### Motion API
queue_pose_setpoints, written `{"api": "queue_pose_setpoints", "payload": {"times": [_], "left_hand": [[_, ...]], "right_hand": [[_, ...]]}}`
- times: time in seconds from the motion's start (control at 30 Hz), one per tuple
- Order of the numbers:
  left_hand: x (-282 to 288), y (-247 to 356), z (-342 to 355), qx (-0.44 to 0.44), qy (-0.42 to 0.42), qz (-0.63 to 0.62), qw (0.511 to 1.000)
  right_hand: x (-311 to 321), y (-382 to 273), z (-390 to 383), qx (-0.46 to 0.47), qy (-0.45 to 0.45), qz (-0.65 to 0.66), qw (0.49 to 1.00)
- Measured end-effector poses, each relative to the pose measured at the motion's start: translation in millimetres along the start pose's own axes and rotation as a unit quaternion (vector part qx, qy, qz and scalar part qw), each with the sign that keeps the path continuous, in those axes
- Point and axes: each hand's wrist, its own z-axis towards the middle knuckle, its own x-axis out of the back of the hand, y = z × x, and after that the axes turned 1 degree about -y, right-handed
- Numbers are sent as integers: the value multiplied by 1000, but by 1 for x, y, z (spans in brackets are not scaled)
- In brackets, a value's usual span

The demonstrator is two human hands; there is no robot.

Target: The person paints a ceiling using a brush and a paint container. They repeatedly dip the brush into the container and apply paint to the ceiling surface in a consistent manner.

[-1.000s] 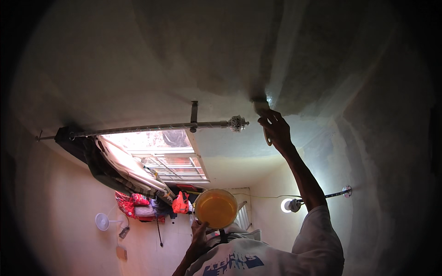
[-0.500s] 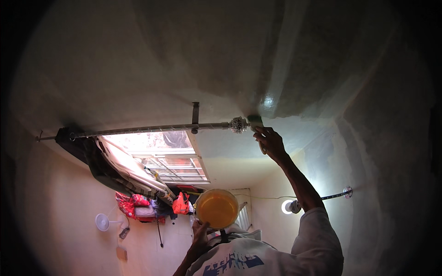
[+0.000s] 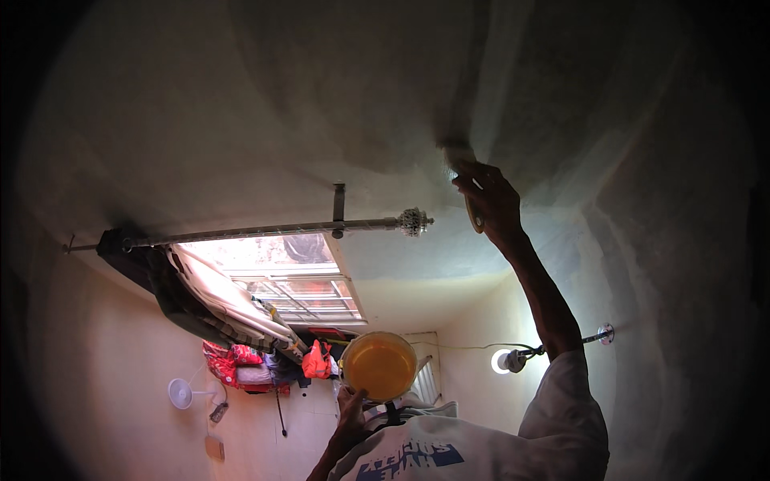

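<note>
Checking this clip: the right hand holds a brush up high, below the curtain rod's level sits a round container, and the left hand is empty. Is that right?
Not quite: the left hand isn't empty. The head view shows it holding the round container. The right hand does hold the brush up high.

The bucket (image 3: 344, 367) has a pale rim and amber contents (image 3: 379, 370); the brush handle (image 3: 474, 213) is yellowish, the shirt (image 3: 521, 439) pale grey with a blue print (image 3: 411, 462), the bundle (image 3: 318, 361) orange-red.
</note>
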Motion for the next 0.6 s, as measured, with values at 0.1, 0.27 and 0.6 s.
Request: {"api": "queue_pose_setpoints", "payload": {"times": [0.1, 0.27, 0.6], "left_hand": [[-5, 4, -4, 9, 6, -4, 1000], [5, -5, 8, -7, -1, -5, 1000], [12, -11, 8, -21, 17, -2, 1000]], "right_hand": [[-3, -7, 5, 37, 113, -48, 992], [-45, 9, -39, 9, -12, -42, 999], [-33, 13, -37, -22, -58, 56, 997]]}}
